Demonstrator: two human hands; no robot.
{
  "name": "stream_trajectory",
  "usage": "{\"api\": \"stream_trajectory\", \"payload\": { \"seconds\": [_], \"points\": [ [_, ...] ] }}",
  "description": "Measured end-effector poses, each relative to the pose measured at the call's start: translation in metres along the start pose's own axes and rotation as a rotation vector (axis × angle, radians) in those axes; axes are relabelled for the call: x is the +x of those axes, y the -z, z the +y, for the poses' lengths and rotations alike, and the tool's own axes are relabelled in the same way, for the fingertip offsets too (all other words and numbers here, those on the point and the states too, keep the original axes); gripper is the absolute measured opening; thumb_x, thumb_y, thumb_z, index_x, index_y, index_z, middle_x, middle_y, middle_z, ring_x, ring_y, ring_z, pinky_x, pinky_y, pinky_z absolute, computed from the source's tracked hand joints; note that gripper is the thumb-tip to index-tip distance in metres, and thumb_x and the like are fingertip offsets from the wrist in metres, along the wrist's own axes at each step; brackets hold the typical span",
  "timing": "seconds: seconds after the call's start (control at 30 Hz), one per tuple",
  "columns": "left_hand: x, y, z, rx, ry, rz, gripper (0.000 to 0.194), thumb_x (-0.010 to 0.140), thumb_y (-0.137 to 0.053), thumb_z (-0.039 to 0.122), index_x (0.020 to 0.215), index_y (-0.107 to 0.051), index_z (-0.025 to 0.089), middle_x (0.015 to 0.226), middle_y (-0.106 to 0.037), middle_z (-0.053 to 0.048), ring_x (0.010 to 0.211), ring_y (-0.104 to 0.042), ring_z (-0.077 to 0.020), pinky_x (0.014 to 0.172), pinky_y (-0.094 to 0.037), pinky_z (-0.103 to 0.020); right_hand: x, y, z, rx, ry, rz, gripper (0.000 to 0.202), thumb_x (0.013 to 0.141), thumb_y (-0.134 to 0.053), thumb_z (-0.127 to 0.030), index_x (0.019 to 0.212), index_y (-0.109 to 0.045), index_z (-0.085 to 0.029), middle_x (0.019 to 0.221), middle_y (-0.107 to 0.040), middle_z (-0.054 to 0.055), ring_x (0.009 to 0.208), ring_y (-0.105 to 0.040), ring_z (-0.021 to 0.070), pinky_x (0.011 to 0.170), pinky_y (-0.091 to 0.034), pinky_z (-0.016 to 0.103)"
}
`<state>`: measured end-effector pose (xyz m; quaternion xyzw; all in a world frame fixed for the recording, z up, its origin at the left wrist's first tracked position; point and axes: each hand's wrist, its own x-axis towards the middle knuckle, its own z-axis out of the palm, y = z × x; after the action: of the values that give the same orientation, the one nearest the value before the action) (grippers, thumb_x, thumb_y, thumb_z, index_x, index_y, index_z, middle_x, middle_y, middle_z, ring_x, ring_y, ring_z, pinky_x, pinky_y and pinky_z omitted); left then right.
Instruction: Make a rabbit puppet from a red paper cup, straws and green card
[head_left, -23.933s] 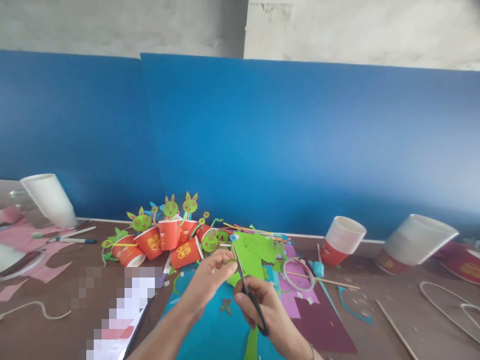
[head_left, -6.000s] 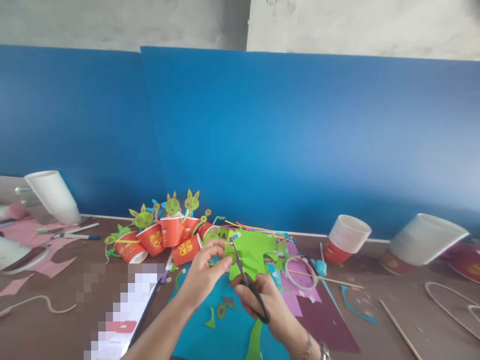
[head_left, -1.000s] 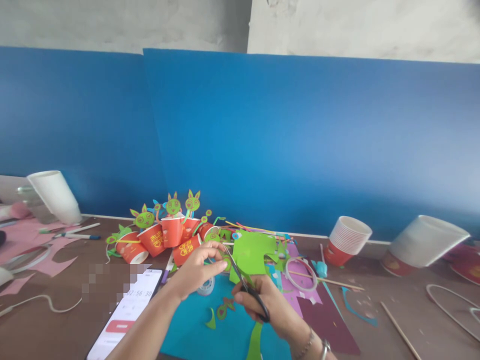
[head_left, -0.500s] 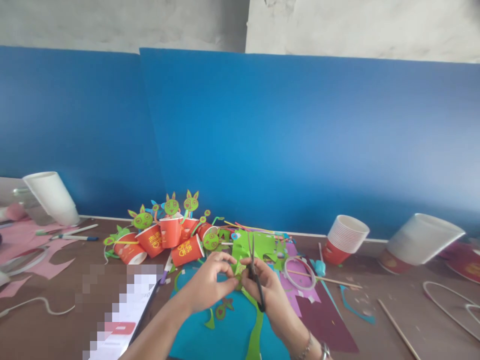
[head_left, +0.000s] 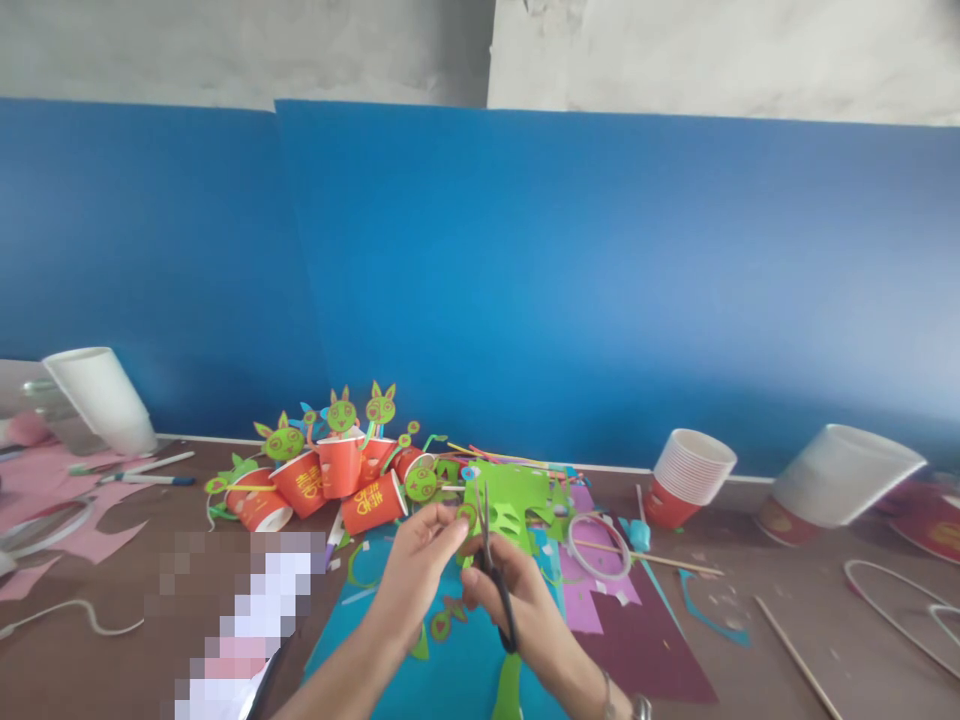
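Observation:
Near the middle of the table, my left hand (head_left: 429, 548) pinches a small green paper piece (head_left: 469, 514) between thumb and fingers. Just to its right, my right hand (head_left: 504, 585) is closed on black-handled scissors (head_left: 489, 560), whose blades point up and stand slightly apart beside the green piece. Under both hands lies a blue sheet (head_left: 405, 685) bearing small green cutouts with drawn red details (head_left: 442, 625). A long green paper strip (head_left: 508, 690) rests on the sheet below my right hand. A larger green sheet with cut holes (head_left: 514, 487) lies behind the hands.
Red paper cups (head_left: 341, 467) with green animal faces stand and lie at the back left. Stacked cups (head_left: 686, 475), a tape ring (head_left: 598, 546) and wooden sticks (head_left: 799, 658) are on the right. A phone, partly pixelated, lies left of my forearm; pink paper (head_left: 37, 487) is farther left.
My hands have moved slightly apart, and the scissors have shifted left and down. The green piece is now higher in my left hand, and the long green strip has dropped lower onto the blue sheet.

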<state>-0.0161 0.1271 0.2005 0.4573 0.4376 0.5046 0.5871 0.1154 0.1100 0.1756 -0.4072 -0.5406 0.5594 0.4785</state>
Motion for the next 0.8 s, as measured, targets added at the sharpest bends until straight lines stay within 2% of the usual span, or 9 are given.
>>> {"api": "stream_trajectory", "payload": {
  "seconds": [0.2,0.3,0.43,0.67,0.8],
  "points": [
    [-0.003,-0.004,-0.007,-0.177,0.066,-0.092,0.031,0.073,-0.067,0.042,0.066,-0.045,0.021,0.055,-0.049,0.008,0.038,-0.049,-0.0106,0.033,-0.038,-0.021,-0.004,-0.004,0.001,-0.045,0.033,-0.026,0.047,0.075,-0.064,-0.063,0.080,-0.058,-0.017,0.052,-0.053,-0.003,0.047,-0.048,0.0113,0.049,-0.041,0.023],
    [-0.003,-0.004,-0.009,-0.206,0.063,-0.120,0.029,0.076,-0.066,0.040,0.067,-0.045,0.021,0.054,-0.048,0.008,0.036,-0.050,-0.0121,0.030,-0.038,-0.023,-0.004,-0.003,-0.002,-0.044,0.041,-0.028,0.045,0.076,-0.064,-0.062,0.078,-0.057,-0.018,0.051,-0.053,-0.003,0.047,-0.048,0.0114,0.050,-0.041,0.024],
    [-0.002,-0.002,-0.010,-0.186,0.051,-0.135,0.028,0.078,-0.064,0.040,0.070,-0.045,0.021,0.056,-0.051,0.008,0.037,-0.054,-0.0129,0.032,-0.042,-0.024,-0.004,-0.002,-0.002,-0.057,0.039,-0.029,0.047,0.075,-0.064,-0.063,0.078,-0.057,-0.017,0.049,-0.052,-0.003,0.047,-0.047,0.0115,0.049,-0.040,0.024],
    [-0.002,-0.001,-0.009,-0.144,0.066,-0.115,0.029,0.076,-0.065,0.042,0.069,-0.044,0.022,0.055,-0.050,0.007,0.039,-0.051,-0.0126,0.032,-0.039,-0.022,-0.005,-0.003,-0.006,-0.042,0.030,-0.027,0.050,0.075,-0.062,-0.067,0.072,-0.054,-0.018,0.049,-0.049,-0.004,0.045,-0.042,0.0095,0.046,-0.036,0.022],
    [-0.002,0.000,-0.004,-0.108,0.029,-0.084,0.028,0.074,-0.066,0.038,0.066,-0.045,0.020,0.058,-0.050,0.006,0.049,-0.050,-0.0098,0.043,-0.038,-0.019,-0.005,-0.005,-0.008,-0.029,0.036,-0.022,0.052,0.073,-0.061,-0.069,0.068,-0.051,-0.018,0.047,-0.045,-0.005,0.044,-0.039,0.0086,0.045,-0.034,0.022]
  ]
}}
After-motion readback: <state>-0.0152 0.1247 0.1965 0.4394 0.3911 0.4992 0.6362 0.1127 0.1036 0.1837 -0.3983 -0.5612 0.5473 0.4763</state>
